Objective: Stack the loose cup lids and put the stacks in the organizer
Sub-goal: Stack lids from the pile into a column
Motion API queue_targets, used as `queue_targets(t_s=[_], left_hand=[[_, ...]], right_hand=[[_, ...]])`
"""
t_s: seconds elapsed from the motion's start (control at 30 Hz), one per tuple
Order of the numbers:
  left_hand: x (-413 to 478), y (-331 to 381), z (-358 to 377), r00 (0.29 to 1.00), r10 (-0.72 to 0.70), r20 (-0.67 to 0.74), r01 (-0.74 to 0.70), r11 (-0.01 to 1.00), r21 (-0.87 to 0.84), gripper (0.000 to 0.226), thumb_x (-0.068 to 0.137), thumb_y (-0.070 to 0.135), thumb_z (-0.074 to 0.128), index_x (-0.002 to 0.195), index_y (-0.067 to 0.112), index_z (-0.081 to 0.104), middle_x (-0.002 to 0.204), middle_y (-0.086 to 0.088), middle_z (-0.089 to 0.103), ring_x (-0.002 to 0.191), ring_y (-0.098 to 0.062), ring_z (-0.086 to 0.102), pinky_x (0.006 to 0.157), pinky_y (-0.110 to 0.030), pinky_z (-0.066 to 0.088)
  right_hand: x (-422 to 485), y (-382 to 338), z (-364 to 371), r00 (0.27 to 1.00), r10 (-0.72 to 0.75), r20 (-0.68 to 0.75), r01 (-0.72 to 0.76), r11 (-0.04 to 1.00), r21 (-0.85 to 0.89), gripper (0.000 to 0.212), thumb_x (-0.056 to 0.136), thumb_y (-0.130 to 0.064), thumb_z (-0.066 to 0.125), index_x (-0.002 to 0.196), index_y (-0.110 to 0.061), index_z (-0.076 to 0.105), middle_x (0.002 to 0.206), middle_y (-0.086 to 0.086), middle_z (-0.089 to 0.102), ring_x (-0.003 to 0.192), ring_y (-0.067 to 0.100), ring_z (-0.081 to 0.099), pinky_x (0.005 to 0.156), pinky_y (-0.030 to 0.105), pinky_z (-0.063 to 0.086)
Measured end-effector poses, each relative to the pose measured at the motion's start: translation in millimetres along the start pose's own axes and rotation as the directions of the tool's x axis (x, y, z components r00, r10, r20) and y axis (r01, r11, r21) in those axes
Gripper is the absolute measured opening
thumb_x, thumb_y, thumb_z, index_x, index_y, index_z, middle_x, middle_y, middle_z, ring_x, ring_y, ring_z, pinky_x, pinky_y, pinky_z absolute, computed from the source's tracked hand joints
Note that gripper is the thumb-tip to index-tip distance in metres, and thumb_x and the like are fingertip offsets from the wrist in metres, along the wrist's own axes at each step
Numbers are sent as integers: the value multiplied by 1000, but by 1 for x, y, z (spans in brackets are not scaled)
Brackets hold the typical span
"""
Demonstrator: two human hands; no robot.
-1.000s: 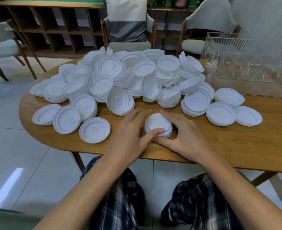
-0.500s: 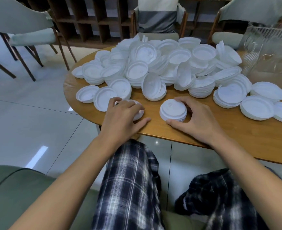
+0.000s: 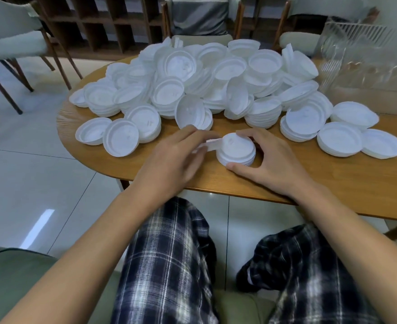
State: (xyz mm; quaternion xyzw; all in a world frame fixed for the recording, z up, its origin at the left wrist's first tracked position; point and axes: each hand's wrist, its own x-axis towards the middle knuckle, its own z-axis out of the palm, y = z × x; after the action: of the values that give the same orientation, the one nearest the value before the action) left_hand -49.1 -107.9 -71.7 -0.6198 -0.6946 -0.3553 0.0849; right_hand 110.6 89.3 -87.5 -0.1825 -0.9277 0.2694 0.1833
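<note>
On the table (image 3: 333, 183), right hand (image 3: 270, 164) fingers cupped the upright lid stack (image 3: 236, 149); at 9 o'clock, left hand (image 3: 176, 160) fingers pinched one tilted lid (image 3: 208, 145).

The left hand (image 3: 174, 160) has carried a lid (image 3: 212, 144) to the stack (image 3: 236, 150).
</note>
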Motion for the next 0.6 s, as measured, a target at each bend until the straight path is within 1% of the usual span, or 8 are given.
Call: queue_targets(t_s=[0.07, 0.13, 0.2, 0.27, 0.37, 0.43, 0.5, 0.6], left_hand=[[6, 7, 1, 997, -60, -48, 56, 995, -82, 32, 104, 6, 59, 134, 17, 68, 114, 3, 65, 102, -6, 62, 90, -23, 48], [12, 12, 4, 982, -168, -81, 149, 968, -200, 35, 106, 5, 55, 134, 22, 68, 114, 1, 63, 100, -12, 62, 87, -19, 46], [20, 15, 9, 952, -298, -64, 254, 891, -376, 37, 107, 7, 51, 130, 27, 70, 117, 2, 65, 104, -17, 64, 89, -27, 52], [29, 16, 18, 918, -398, -8, 327, 766, -553, 36, 108, 7, 49, 126, 28, 72, 116, 8, 68, 107, -18, 69, 91, -40, 59], [45, 16, 37, 860, -504, 75, 420, 617, -666, 33, 107, 5, 50, 124, 22, 73, 109, 9, 73, 104, -12, 70, 83, -34, 58], [52, 17, 51, 836, -538, 111, 455, 563, -690, 32, 105, 8, 51, 125, 20, 73, 114, 5, 76, 109, -14, 70, 90, -39, 58], [57, 18, 63, 846, -530, 61, 453, 652, -608, 30, 105, 16, 51, 123, 25, 73, 114, 9, 76, 111, -14, 69, 98, -45, 57], [57, 22, 74, 908, -418, -32, 374, 842, -389, 25, 106, 19, 54, 122, 22, 73, 107, 11, 75, 100, -5, 67, 90, -26, 53]], right_hand=[[0, 4, -3, 1000, 12, -2, -12, 1000, -8, 71, 78, -51, 86, 138, -28, 57, 130, -18, 56, 115, -5, 47, 90, -1, 30], [0, 9, -8, 1000, 23, 4, -23, 1000, -13, 76, 78, -50, 87, 143, -27, 55, 135, -17, 55, 117, -5, 45, 90, -2, 29], [-1, 14, -14, 1000, 21, 3, -21, 1000, -12, 80, 77, -49, 88, 146, -26, 53, 138, -15, 56, 117, -6, 45, 90, -3, 29], [-2, 19, -18, 1000, 19, 10, -19, 1000, 4, 85, 77, -49, 88, 149, -27, 49, 137, -18, 54, 116, -9, 44, 90, -5, 29], [-5, 25, -24, 1000, 11, 24, -11, 999, 33, 89, 79, -52, 86, 154, -32, 43, 141, -21, 53, 124, -8, 47, 94, -2, 31], [-6, 29, -29, 1000, 4, 18, -5, 999, 40, 91, 79, -51, 87, 156, -35, 40, 143, -22, 54, 128, -7, 47, 99, 3, 33], [-9, 33, -30, 1000, -15, -7, 16, 999, 45, 90, 80, -49, 87, 156, -35, 40, 144, -24, 52, 129, -14, 44, 104, 5, 33], [-13, 40, -28, 998, -31, -57, 34, 998, 47, 87, 81, -45, 88, 155, -29, 45, 146, -22, 50, 133, -16, 41, 108, 2, 28]])
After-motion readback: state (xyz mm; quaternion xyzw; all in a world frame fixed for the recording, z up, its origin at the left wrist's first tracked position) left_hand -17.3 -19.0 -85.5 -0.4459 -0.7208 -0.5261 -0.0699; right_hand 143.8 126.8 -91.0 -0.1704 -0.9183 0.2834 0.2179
